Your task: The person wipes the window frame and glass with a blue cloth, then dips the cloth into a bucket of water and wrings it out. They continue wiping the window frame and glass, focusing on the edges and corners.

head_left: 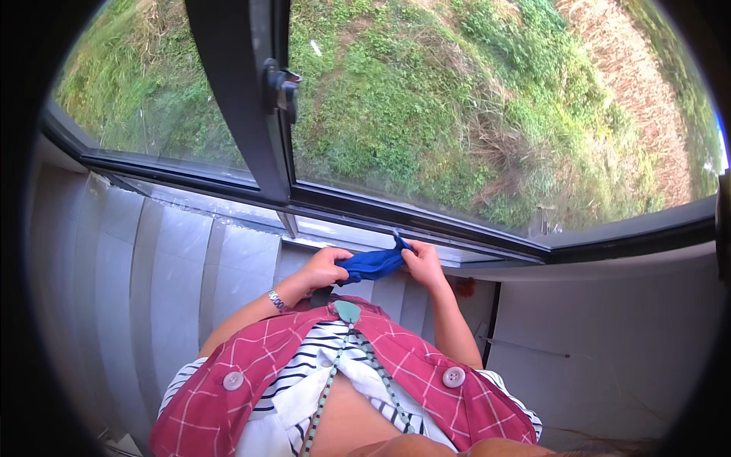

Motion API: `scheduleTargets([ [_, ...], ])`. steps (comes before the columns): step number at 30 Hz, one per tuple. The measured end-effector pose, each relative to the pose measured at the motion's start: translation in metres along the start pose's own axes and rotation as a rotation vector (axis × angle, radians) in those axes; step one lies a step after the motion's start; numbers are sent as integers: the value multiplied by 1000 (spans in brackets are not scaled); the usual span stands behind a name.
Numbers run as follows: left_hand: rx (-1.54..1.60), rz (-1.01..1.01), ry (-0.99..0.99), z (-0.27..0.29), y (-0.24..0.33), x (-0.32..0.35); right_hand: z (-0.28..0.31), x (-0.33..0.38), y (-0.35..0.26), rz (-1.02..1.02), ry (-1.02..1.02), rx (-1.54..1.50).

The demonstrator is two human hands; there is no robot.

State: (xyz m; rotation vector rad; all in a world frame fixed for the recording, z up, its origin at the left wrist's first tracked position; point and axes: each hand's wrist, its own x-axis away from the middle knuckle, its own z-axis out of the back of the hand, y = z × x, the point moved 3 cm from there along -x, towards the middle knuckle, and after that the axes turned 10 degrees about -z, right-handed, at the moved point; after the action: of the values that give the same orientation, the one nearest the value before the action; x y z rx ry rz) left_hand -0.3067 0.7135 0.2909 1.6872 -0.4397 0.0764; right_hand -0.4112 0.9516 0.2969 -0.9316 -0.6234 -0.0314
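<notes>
A blue cloth (371, 265) is stretched between my two hands, in front of my chest and just short of the window sill. My left hand (326, 268) is closed on its left end, fingers bunched round the fabric. At the other end my right hand (421, 263) pinches the cloth, and a small corner sticks up beyond the thumb. The fabric looks folded or crumpled, so its full shape is hidden. A metal watch or bracelet (277, 300) is on my left wrist.
Dark-framed window panes (426, 221) stand ahead, with a black latch (282, 90) on the upright. Grey tiled steps (175, 259) lie at left. A pale wall (601, 335) is at right, near a thin rod (529, 348). Something red (464, 287) sits beyond my right forearm.
</notes>
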Motion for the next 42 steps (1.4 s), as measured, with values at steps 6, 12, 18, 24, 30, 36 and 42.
scheduleTargets([
  [6, 101, -70, -58, 3, 45, 23, -56, 17, 0, 210, -239, -304],
  [12, -83, -199, -228, -6, 82, 37, -110, 31, 1, 13, -753, -922],
  [18, -422, -320, 6, 22, 58, 56, -145, 41, -25, -12, -680, -1053],
  [24, -731, -703, 462, 75, 108, 101, -136, 45, -54, 147, -305, -951],
  [30, -768, -727, 888, 119, 163, 106, -140, 66, -85, 265, -94, -655],
  [36, -816, -784, 1138, 114, 167, 76, -130, 71, -122, 336, 87, -459],
  [42, -974, -763, 1207, 115, 163, 62, -128, 34, -129, 302, 200, -302],
])
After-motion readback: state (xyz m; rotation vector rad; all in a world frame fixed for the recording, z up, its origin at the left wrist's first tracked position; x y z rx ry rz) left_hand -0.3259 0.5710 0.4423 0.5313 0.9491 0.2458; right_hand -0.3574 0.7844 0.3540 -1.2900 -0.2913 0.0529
